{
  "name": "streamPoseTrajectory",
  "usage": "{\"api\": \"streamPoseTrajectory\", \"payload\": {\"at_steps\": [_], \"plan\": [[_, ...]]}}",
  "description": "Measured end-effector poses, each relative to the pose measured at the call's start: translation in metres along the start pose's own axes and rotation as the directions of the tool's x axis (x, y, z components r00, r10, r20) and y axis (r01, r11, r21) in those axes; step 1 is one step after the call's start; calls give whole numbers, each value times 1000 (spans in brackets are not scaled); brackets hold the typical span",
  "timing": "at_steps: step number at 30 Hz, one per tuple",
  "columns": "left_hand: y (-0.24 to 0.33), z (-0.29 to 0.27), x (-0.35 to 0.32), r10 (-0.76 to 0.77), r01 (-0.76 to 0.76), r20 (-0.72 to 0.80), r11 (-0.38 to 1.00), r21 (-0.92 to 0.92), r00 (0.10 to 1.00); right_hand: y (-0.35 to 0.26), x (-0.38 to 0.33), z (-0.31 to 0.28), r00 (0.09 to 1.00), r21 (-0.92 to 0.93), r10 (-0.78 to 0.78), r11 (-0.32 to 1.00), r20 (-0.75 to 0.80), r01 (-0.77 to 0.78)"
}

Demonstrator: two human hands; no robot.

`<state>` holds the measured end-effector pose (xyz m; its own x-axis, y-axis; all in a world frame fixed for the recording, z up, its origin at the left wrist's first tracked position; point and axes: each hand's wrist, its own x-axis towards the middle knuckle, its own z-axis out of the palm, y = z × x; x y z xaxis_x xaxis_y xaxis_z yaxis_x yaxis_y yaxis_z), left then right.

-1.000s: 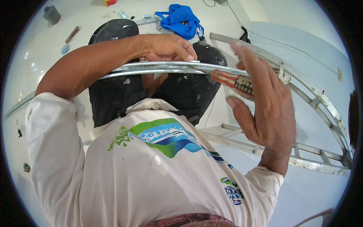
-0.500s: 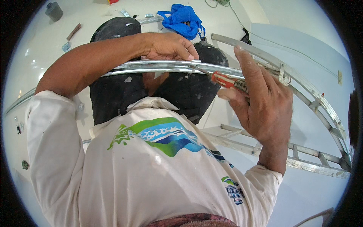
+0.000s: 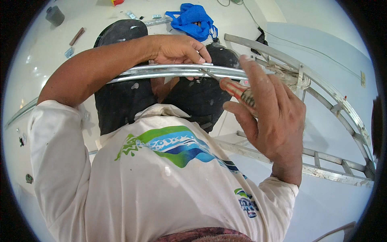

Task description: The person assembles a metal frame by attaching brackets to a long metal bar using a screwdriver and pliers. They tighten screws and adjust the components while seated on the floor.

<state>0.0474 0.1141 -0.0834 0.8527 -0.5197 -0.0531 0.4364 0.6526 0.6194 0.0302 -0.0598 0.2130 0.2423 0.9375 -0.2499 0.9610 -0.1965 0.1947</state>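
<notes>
Screwdriver (image 3: 236, 89) in right hand's (image 3: 270, 117) grip — tip seemingly touching metal strip (image 3: 169, 71).

Bag: a blue plastic bag (image 3: 192, 20) lay crumpled on the white floor at the top.
Labels, signs, screens: none were seen here.

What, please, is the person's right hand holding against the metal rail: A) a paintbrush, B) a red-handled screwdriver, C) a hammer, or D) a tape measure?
B: the right hand grips a red-handled screwdriver whose tip meets the metal rail, which the left hand steadies from above.
</notes>
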Motion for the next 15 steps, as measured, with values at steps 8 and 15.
{"api": "streamPoseTrajectory", "payload": {"at_steps": [8,15], "plan": [[11,7,-8,-66,65,22,997,47,998,9,4,10,983,136,2,990,-184,24],[8,1,-7,-74,74,38,997,-4,997,9,6,2,993,228,-32,972,-113,57]]}}
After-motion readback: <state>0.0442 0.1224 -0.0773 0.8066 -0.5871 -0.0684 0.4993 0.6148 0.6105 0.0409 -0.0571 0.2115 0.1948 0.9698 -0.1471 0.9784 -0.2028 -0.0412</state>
